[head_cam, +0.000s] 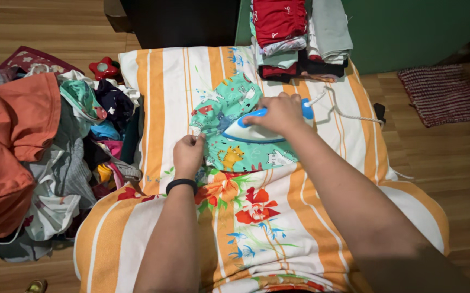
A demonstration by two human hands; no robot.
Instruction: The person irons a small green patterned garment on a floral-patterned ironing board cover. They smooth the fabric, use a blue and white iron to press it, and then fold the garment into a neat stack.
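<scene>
A small green garment (234, 97) printed with cartoon animals lies on an orange-and-white striped cloth (164, 92) with a flower print, spread over the floor. My right hand (279, 111) grips the handle of a blue-and-white iron (246, 133) that rests flat on the garment. My left hand (188, 153), a black band on its wrist, pinches the garment's near left edge against the cloth.
A heap of unfolded clothes (40, 152) lies to the left. A stack of folded clothes (294, 38) sits at the cloth's far edge. The iron's white cord (354, 115) trails right. A red star-shaped object (104, 68) and a striped mat (443, 93) lie on the wooden floor.
</scene>
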